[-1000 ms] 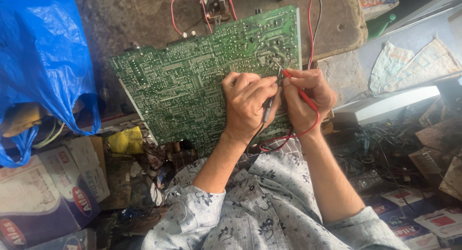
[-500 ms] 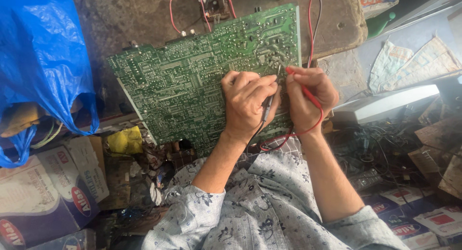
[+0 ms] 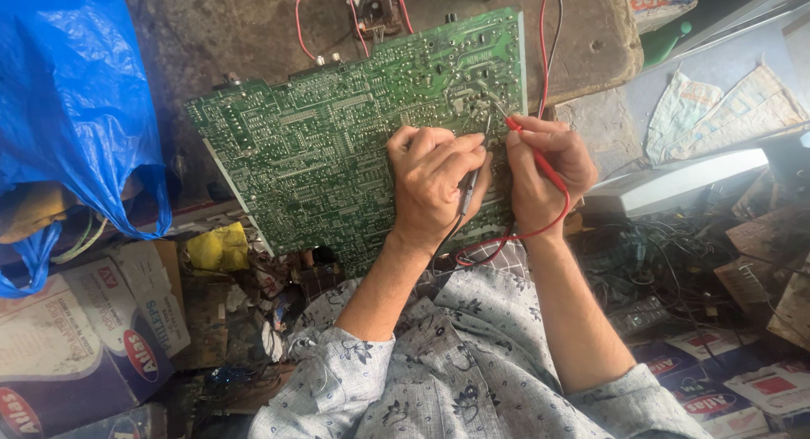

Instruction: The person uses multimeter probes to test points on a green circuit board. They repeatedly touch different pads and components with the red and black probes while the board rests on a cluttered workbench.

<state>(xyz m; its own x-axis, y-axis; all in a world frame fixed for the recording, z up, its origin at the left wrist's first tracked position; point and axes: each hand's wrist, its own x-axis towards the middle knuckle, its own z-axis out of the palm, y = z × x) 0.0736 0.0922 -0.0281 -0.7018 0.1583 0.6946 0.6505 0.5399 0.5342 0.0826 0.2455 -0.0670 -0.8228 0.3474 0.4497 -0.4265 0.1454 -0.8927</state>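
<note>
A cluttered electronics repair workshop; bare circuit board [image 3: 337,152], tangled wires [image 3: 675,245], stacked cardboard boxes [image 3: 76,338]

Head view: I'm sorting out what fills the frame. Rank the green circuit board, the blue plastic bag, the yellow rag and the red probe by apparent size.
1. Green circuit board, though the blue plastic bag runs off the frame's edge, so their order is unsure.
2. Blue plastic bag.
3. Yellow rag.
4. Red probe, held in the right hand.

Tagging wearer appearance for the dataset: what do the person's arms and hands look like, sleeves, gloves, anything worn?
Both hands, left hand and right hand, are bare: no gloves, and no rings or watch visible. Forearms are uncovered. The sleeves are pale grey-blue cloth with a dark floral print, ending near the elbows.
</note>
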